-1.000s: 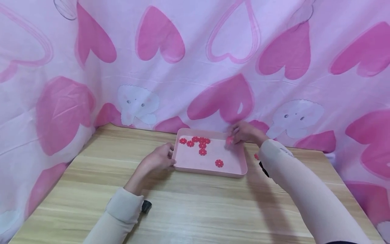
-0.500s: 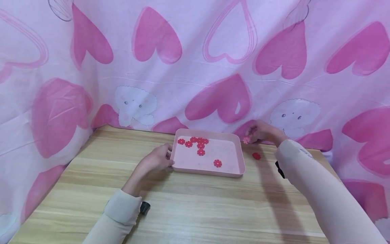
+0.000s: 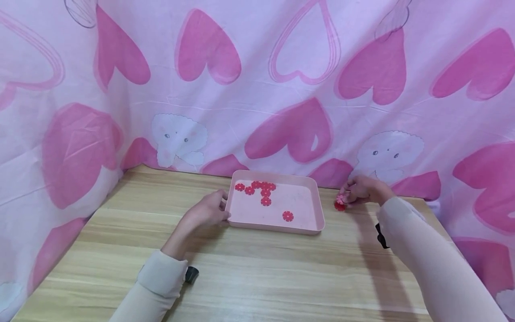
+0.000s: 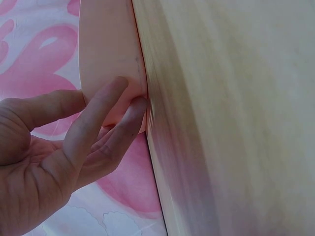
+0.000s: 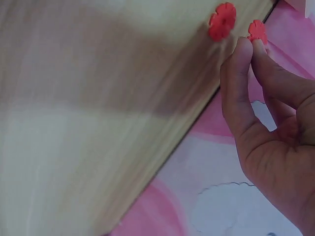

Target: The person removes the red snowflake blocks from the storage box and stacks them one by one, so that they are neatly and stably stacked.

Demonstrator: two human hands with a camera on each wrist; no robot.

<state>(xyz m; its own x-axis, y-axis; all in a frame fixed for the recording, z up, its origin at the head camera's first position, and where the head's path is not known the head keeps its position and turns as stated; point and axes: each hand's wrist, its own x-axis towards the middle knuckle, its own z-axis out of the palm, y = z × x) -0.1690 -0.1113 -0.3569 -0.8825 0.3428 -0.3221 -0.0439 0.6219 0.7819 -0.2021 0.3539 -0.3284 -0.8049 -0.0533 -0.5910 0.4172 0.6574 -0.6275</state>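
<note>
A shallow pink tray (image 3: 277,229) stands on the table, holding several red notched flower-shaped discs (image 3: 287,216). My left hand (image 3: 208,208) is at the tray's left end; in the left wrist view its fingertips rest against the outer wall (image 4: 108,44), with no part of the tray visibly pinched. To the right of the tray, thumb and finger of my right hand (image 3: 362,190) pinch a red flower-shaped disc (image 5: 257,30) by its edge. A second red disc (image 5: 222,21) lies on the tabletop, just below the held one in the head view.
The wooden table (image 3: 257,277) reaches back to a pink and white heart-printed cloth (image 3: 217,103), which hangs along its rear and sides. Inside the tray, most discs cluster towards the rear left, and one lies alone near the front right.
My right hand has moved right, from over the tray's right end to above the loose disc on the table, with the pinched disc still in its fingers. My left hand has stayed against the tray.
</note>
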